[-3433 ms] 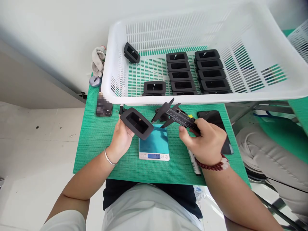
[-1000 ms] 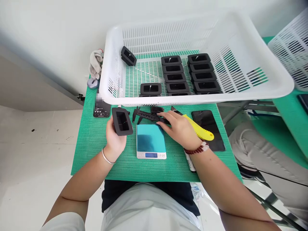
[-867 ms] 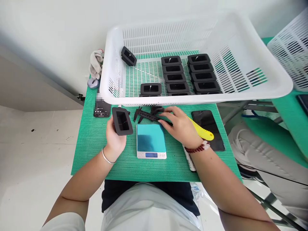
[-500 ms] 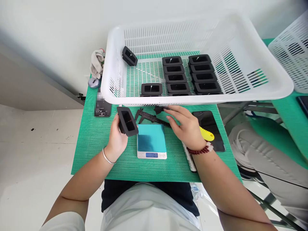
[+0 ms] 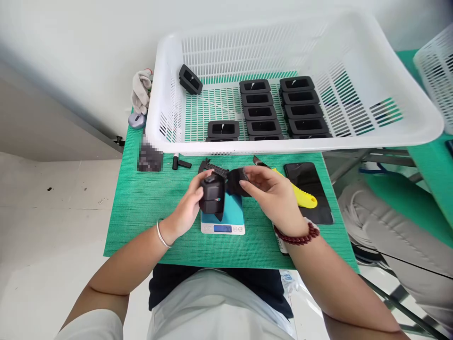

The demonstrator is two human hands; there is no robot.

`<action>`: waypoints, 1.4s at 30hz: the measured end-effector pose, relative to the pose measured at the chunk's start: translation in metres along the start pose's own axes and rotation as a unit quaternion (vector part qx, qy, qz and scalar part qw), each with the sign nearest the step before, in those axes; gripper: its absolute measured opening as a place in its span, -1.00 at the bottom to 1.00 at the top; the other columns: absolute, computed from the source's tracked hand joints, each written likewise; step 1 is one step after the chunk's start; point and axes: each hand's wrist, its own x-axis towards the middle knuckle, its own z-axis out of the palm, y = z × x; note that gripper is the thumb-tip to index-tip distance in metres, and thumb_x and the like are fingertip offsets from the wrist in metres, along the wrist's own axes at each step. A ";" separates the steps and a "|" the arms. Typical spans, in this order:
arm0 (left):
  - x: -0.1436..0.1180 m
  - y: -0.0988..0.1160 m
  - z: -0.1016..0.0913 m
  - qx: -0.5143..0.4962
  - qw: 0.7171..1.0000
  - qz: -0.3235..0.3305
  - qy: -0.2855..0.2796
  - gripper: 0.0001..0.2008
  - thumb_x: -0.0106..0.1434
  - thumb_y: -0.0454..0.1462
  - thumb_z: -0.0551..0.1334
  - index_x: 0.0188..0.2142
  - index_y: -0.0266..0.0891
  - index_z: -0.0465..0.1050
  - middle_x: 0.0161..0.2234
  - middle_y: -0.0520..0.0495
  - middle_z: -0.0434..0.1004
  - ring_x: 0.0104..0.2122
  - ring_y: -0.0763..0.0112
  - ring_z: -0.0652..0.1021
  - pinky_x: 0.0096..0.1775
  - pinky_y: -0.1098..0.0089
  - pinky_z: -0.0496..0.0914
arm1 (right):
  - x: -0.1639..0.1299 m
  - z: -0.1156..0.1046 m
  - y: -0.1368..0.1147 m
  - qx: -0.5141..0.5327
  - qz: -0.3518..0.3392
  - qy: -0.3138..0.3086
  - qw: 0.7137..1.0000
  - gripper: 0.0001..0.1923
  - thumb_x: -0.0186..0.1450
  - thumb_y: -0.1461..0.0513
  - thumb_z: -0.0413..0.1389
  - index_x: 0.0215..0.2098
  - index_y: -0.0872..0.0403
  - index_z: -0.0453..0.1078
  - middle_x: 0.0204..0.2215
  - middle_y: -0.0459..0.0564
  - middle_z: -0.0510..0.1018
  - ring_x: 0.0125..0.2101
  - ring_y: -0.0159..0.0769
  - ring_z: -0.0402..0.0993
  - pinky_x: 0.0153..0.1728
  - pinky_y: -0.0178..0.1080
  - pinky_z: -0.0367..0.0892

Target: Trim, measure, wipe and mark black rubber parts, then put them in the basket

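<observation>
Head view: left hand (image 5: pixel 187 208) grips black housing (image 5: pixel 212 194) above scale (image 5: pixel 226 222); right hand (image 5: pixel 274 196) pinches black cloth (image 5: pixel 236 182).

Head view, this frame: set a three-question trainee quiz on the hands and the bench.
1. True or false: the left hand holds a black plastic part above the scale.
2. What does the right hand grip? A) yellow knife B) small black piece C) caliper
3. Where do the other black parts lie?

Key:
1. True.
2. B, the small black piece; the yellow knife and caliper lie on the green mat.
3. In the white basket.
</observation>
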 end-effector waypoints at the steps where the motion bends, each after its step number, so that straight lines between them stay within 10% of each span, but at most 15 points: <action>1: 0.000 0.000 0.000 0.017 1.000 0.009 -0.008 -0.55 0.26 0.00 0.26 0.09 -0.06 0.37 0.02 -0.08 0.48 -0.02 0.26 0.52 -0.03 0.29 0.43 | 0.000 0.000 0.000 0.013 0.016 -0.008 1.000 -0.77 0.18 0.12 0.26 -0.24 0.02 0.42 -0.39 -0.07 0.51 -0.35 -0.31 0.50 -0.30 -0.21 0.50; 26: -0.006 -0.005 0.008 0.048 0.997 0.054 0.018 -0.58 0.28 -0.01 0.26 0.04 -0.10 0.28 -0.03 -0.12 0.49 -0.01 0.24 0.52 -0.03 0.26 0.45 | -0.007 0.009 -0.009 0.126 0.095 -0.152 0.976 -0.71 0.14 0.03 0.30 -0.35 0.02 0.39 -0.47 -0.11 0.53 -0.49 -0.39 0.44 -0.46 -0.31 0.41; 35: -0.009 -0.001 0.025 0.062 0.997 0.004 -0.034 -0.55 0.25 0.05 0.25 -0.01 -0.13 0.29 -0.05 -0.14 0.48 -0.05 0.20 0.53 -0.08 0.22 0.49 | -0.012 0.011 -0.019 -0.124 -0.101 -0.055 0.986 -0.79 0.28 0.24 0.10 -0.53 0.06 0.37 -0.58 -0.12 0.48 -0.54 -0.41 0.36 -0.46 -0.31 0.29; 42: -0.008 -0.007 0.020 0.052 0.997 0.052 0.007 -0.58 0.27 0.04 0.24 -0.02 -0.14 0.31 -0.11 -0.11 0.50 -0.12 0.25 0.54 -0.14 0.28 0.49 | -0.012 0.012 -0.021 -0.103 -0.083 -0.081 0.988 -0.81 0.28 0.24 0.10 -0.50 0.05 0.37 -0.58 -0.13 0.49 -0.54 -0.40 0.38 -0.48 -0.32 0.29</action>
